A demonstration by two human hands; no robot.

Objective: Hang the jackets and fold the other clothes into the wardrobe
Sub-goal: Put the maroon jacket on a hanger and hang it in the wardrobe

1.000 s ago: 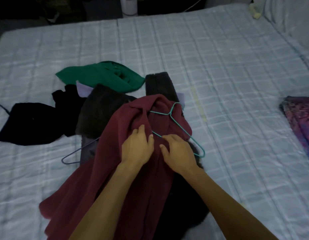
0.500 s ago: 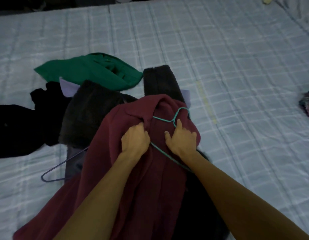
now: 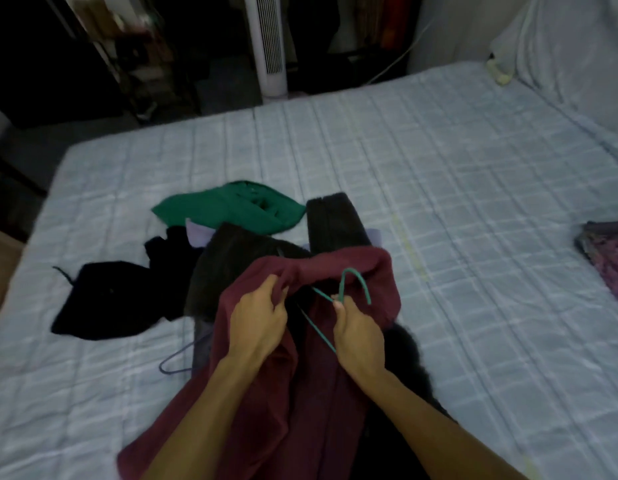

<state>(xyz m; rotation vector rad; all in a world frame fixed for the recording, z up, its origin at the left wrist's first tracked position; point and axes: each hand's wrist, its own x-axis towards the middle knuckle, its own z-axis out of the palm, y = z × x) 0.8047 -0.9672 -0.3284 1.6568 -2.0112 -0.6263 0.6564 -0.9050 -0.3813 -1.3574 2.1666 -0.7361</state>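
Head: left grip (image 3: 257, 323) clutches maroon jacket (image 3: 311, 393), right grip (image 3: 359, 337) pinches teal hanger (image 3: 341, 287); dark clothes (image 3: 231, 268) behind.

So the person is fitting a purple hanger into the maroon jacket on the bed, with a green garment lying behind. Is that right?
Not quite. The head view shows the hanger held by the right hand is teal, not purple. It goes into the maroon jacket on the bed, with a green garment lying behind.
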